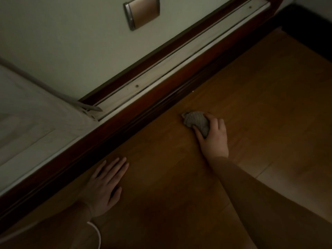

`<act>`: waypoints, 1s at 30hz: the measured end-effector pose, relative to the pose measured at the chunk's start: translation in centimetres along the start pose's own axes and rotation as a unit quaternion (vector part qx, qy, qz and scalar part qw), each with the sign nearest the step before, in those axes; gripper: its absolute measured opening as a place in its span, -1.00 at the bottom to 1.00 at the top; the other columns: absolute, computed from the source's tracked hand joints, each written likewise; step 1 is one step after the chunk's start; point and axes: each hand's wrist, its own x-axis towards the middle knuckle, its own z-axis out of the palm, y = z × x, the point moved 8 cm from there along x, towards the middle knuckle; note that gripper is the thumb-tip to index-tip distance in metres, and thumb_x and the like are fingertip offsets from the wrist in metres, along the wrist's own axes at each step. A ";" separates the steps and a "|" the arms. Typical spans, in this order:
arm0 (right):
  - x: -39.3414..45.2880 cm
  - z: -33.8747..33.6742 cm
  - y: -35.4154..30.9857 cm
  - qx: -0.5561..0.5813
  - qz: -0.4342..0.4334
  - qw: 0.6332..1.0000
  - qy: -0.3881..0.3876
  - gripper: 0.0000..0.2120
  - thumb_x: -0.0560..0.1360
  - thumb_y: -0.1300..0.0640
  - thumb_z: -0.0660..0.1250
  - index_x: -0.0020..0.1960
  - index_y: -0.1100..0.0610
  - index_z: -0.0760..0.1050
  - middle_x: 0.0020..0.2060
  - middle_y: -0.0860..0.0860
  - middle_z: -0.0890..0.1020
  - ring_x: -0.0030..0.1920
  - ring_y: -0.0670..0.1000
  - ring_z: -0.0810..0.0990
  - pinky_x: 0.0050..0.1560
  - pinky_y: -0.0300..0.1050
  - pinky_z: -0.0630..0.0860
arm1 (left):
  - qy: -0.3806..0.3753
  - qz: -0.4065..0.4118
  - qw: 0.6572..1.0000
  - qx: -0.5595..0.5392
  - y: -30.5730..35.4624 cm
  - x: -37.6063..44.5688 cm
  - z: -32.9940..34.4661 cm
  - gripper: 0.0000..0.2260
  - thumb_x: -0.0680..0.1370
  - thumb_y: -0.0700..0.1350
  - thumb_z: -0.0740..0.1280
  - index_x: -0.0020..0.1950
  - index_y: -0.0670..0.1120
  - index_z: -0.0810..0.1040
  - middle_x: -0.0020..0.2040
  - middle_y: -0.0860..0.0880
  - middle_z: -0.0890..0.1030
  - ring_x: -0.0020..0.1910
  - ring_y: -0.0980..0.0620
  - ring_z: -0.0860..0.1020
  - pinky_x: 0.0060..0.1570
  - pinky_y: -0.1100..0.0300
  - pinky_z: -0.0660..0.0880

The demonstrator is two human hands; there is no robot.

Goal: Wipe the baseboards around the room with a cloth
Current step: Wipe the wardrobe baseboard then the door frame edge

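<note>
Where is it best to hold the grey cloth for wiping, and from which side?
Probably grip the bunched rear of the cloth from above, as the right hand does, fingers curled over it. That leaves its free front edge pointing toward the baseboard.

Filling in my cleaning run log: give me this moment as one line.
right hand: grips grey cloth on wood floor | cloth off dark baseboard | left hand: flat on floor

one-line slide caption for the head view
Right hand grips a grey cloth on the wood floor near the dark baseboard; left hand rests flat.
</note>
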 end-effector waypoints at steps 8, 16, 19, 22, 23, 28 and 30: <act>0.3 0.5 0.0 -0.015 0.008 1.000 -0.022 -0.52 0.55 -0.06 0.37 0.37 0.12 0.37 0.17 0.16 0.46 0.21 0.18 0.45 0.27 0.11 0.44 | 0.018 -0.015 1.000 -0.014 3.7 3.4 -4.4 -0.46 0.68 0.11 -0.02 0.64 -0.04 0.02 0.62 -0.04 0.14 0.54 -0.02 0.26 0.46 -0.12 0.18; 0.2 0.5 0.2 -0.026 0.010 0.999 -0.039 -0.52 0.55 -0.07 0.36 0.36 0.12 0.35 0.18 0.16 0.46 0.23 0.24 0.47 0.25 0.18 0.48 | 0.126 -0.002 0.990 0.064 4.6 21.8 -19.2 -0.46 0.69 0.09 -0.05 0.62 -0.13 0.09 0.61 -0.12 0.18 0.59 -0.07 0.11 0.56 -0.05 -0.02; 0.2 0.7 0.5 -0.026 0.015 0.999 -0.045 -0.52 0.55 -0.09 0.35 0.37 0.07 0.31 0.18 0.16 0.46 0.25 0.25 0.47 0.26 0.20 0.48 | 0.102 0.044 0.988 0.109 3.6 26.8 -21.0 -0.44 0.68 0.10 -0.13 0.63 -0.15 0.00 0.63 -0.12 0.08 0.61 -0.05 0.03 0.58 -0.02 -0.08; 0.1 1.1 0.8 -0.029 0.012 0.998 -0.055 -0.50 0.55 -0.12 0.32 0.40 0.04 0.28 0.21 0.15 0.46 0.29 0.26 0.44 0.31 0.20 0.45 | 0.067 0.107 0.983 0.135 3.4 30.2 -21.2 -0.40 0.67 0.13 -0.17 0.64 -0.15 -0.10 0.64 -0.11 -0.03 0.62 -0.03 -0.05 0.58 0.03 -0.12; 0.1 1.2 0.8 -0.032 0.011 0.998 -0.055 -0.49 0.55 -0.12 0.33 0.41 0.03 0.26 0.21 0.16 0.46 0.28 0.26 0.44 0.31 0.20 0.45 | 0.062 0.128 0.981 0.130 3.6 30.9 -21.1 -0.39 0.67 0.14 -0.14 0.64 -0.15 -0.10 0.64 -0.11 -0.03 0.62 -0.03 -0.05 0.58 0.04 -0.12; 0.3 0.7 0.3 -0.053 0.000 0.998 -0.025 -0.41 0.48 -0.03 0.45 0.39 0.07 0.29 0.11 0.18 0.51 0.14 0.28 0.53 0.22 0.18 0.49 | 0.044 0.120 0.990 0.053 3.8 32.2 -20.7 -0.34 0.66 0.18 -0.04 0.63 -0.13 -0.19 0.65 -0.08 -0.13 0.61 0.01 -0.13 0.58 0.04 -0.11; 0.4 0.7 0.4 -0.066 -0.004 0.998 -0.016 -0.39 0.44 0.00 0.49 0.39 0.09 0.31 0.09 0.19 0.52 0.10 0.30 0.55 0.18 0.19 0.52 | 0.032 0.112 0.992 0.056 3.7 32.2 -20.6 -0.31 0.65 0.19 -0.03 0.63 -0.14 -0.21 0.64 -0.10 -0.15 0.62 -0.01 -0.16 0.58 0.01 -0.10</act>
